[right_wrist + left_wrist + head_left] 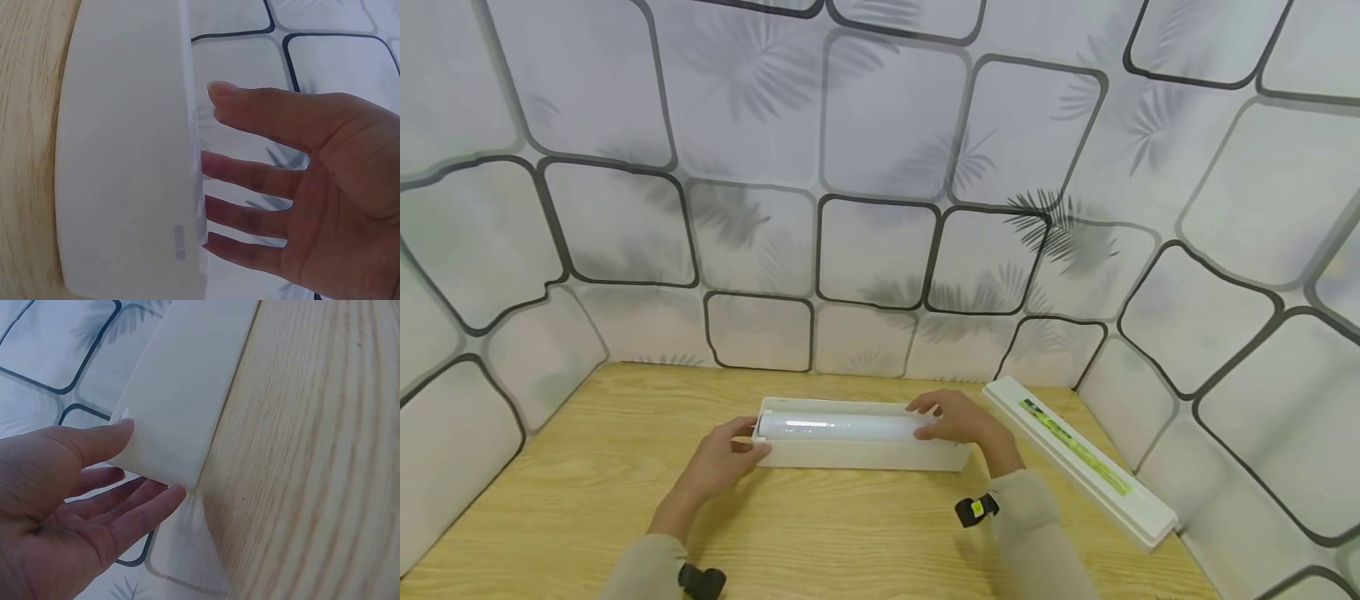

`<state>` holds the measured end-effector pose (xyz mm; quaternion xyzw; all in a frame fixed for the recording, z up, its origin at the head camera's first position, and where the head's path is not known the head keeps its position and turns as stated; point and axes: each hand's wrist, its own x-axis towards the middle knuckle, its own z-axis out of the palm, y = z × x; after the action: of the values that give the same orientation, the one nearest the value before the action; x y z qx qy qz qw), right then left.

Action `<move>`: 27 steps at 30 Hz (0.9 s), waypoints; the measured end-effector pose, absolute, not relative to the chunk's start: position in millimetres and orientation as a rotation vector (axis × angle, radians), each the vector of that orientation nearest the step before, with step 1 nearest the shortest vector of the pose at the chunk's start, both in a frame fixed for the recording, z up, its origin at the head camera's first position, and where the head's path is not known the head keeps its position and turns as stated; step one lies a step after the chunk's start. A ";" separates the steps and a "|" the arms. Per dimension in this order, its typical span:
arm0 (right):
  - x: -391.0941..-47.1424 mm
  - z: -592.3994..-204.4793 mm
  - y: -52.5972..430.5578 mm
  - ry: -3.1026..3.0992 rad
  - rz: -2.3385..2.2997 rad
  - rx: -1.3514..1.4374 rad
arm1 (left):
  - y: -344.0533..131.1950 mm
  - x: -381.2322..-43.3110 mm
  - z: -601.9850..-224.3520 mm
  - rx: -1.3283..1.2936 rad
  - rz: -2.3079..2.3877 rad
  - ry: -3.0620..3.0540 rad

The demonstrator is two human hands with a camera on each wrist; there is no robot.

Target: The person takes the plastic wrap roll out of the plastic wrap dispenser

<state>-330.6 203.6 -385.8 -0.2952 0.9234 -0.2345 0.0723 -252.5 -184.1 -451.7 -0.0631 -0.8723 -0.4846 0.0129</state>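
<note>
A long white plastic box point(861, 455) lies crosswise on the table, uncovered at the top. Inside it rests a roll of clear film point(842, 427). My left hand point(722, 454) holds the box's left end, thumb at the near face's upper edge and fingertips against the end, as the left wrist view shows. Over the box's right end is my right hand point(955, 418), its fingers spread and reaching past the near wall toward the roll. In the right wrist view the thumb stays apart from the box; the fingertips are partly hidden behind the wall.
A long white lid point(1078, 458) with a green label lies slantwise at the right, beside the right-hand wall. The wooden table point(835, 533) meets patterned walls point(760, 250) at the back and sides. Each wrist wears a small black camera point(976, 509).
</note>
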 end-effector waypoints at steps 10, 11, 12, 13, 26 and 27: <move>-341.9 -391.2 195.3 2.718 -0.674 -0.774 | -183.5 -250.6 -450.2 -0.191 -1.520 -2.713; -342.9 -392.1 194.2 2.710 -0.670 -0.758 | -183.5 -250.7 -450.3 -0.191 -1.517 -2.714; -344.2 -392.8 193.1 2.706 -0.655 -0.758 | -183.5 -250.8 -450.5 -0.190 -1.515 -2.715; -345.2 -394.0 192.1 2.699 -0.652 -0.740 | -183.6 -250.7 -450.4 -0.192 -1.511 -2.716; -357.4 -402.2 186.6 2.631 -0.538 -0.792 | -183.5 -251.1 -450.4 -0.184 -1.505 -2.720; -358.0 -402.9 186.6 2.627 -0.527 -0.810 | -183.5 -251.3 -451.1 -0.182 -1.506 -2.718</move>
<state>-358.0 186.6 -402.9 -0.2850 0.9248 -0.1857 0.1705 -251.3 -183.5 -451.1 -0.0586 -0.8731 -0.4838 0.0146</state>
